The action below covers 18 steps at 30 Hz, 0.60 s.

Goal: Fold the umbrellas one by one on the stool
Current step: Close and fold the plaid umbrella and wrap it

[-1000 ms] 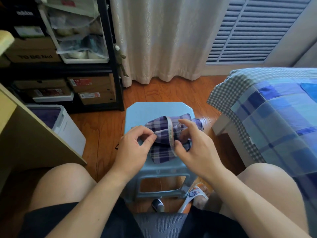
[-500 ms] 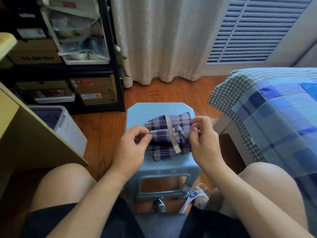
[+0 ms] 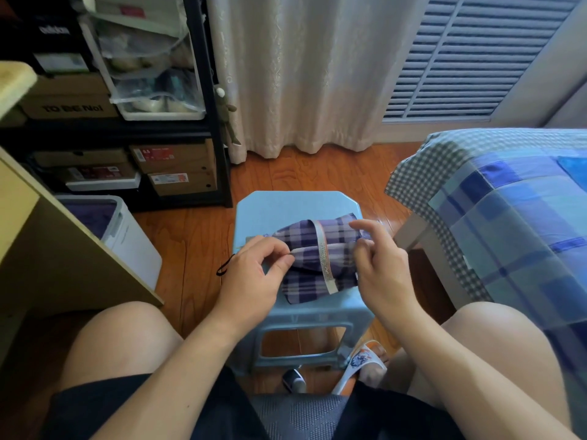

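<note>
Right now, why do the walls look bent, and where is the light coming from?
Head view: the wide-angle lens bows straight lines near the edges, like the shelf post. Daylight comes through the curtain and throws a bright glare patch on the floor beside the stool. The shelf side sits in shadow; the umbrella and hands look sharp.

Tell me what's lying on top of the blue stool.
A purple plaid umbrella, its strap wrapped around it, lies on the stool. Both hands hide its ends.
</note>
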### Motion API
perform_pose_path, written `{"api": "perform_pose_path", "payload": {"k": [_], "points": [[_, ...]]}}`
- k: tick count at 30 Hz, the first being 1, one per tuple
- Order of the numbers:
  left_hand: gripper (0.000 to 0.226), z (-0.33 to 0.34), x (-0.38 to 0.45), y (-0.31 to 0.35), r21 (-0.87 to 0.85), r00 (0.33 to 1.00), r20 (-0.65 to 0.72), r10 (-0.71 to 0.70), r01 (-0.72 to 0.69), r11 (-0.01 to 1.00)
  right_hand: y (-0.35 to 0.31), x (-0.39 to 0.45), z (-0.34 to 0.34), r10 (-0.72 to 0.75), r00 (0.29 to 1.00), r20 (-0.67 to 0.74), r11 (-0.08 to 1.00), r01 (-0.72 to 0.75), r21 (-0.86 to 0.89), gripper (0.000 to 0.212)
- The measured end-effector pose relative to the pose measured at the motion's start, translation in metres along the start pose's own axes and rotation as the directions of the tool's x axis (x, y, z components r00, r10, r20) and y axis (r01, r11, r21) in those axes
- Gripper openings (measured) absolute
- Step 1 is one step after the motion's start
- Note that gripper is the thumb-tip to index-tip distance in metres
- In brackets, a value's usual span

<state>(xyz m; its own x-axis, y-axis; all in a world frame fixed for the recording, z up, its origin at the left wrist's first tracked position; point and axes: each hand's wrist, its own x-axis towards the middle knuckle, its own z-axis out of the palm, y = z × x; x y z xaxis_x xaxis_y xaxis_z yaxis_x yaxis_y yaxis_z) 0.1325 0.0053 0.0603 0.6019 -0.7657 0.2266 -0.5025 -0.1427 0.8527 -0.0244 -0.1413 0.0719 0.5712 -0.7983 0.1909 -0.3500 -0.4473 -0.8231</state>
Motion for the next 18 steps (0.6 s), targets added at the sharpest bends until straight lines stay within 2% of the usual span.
{"api": "perform_pose_path", "payload": {"k": [3,5,6,8,10,13,16,18], "points": [[0.014,0.001,-0.001,0.002,-0.020,1.000,0.000,0.010,-0.010,1.000,-0.008,0.002,-0.001,0.155,0.988,-0.011,0.972,-0.151,0.179,0.029],[0.016,0.002,-0.002,0.003,-0.018,1.000,0.015,0.026,-0.026,1.000,-0.012,0.001,-0.001,0.148,0.986,0.075,0.963,-0.161,0.218,0.026],[0.017,0.003,-0.003,0.002,-0.012,0.999,0.028,0.040,-0.039,0.999,-0.013,0.000,-0.001,0.115,0.988,0.104,0.968,-0.135,0.210,0.032],[0.019,0.004,-0.004,0.001,0.000,0.997,0.047,0.061,-0.061,0.998,-0.014,0.000,-0.001,0.105,0.993,0.048,0.972,-0.113,0.207,0.029],[0.020,0.003,-0.003,0.000,0.003,0.997,0.028,0.071,-0.071,0.997,-0.017,0.001,-0.002,0.226,0.973,-0.043,0.925,-0.200,0.324,0.020],[0.016,0.003,-0.001,-0.001,0.009,0.998,-0.012,0.061,-0.061,0.998,-0.020,-0.002,0.000,0.401,0.915,-0.038,0.818,-0.339,0.464,0.024],[0.012,0.002,0.000,-0.001,-0.026,0.998,-0.056,0.028,-0.030,0.999,-0.021,-0.006,-0.003,0.355,0.930,-0.096,0.868,-0.290,0.403,0.020],[0.010,0.002,-0.001,-0.002,-0.030,0.997,-0.069,0.027,-0.029,0.999,-0.023,-0.007,-0.009,0.291,0.956,-0.027,0.881,-0.257,0.396,0.018]]}}
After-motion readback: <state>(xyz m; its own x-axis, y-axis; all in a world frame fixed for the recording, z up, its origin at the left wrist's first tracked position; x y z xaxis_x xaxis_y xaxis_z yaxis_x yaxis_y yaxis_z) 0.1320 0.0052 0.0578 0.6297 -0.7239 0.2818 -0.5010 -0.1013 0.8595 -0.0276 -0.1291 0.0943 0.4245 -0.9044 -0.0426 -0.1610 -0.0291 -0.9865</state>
